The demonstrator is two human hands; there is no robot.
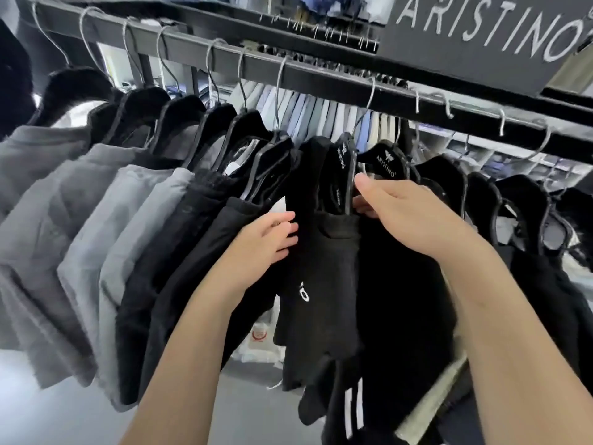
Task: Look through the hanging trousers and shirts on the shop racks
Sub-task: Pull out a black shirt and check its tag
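One head view looks forward and slightly down, close to the rail (321,75). The rail runs from 10 o'clock to 3 o'clock across the top.

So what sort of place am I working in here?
Most likely a clothing shop: grey and black shirts on black branded hangers along a black metal rail, under a dark ARISTINO sign.

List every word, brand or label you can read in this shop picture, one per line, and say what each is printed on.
"ARISTINO" in large pale letters: dark sign board above the rail.
"ARISTINO" in small white letters: black hanger near the right hand.
"ARISTINO", turned sideways: next hanger to its left.
White marks on black garment: partly hidden, unreadable.
White tag by left hand: unreadable.
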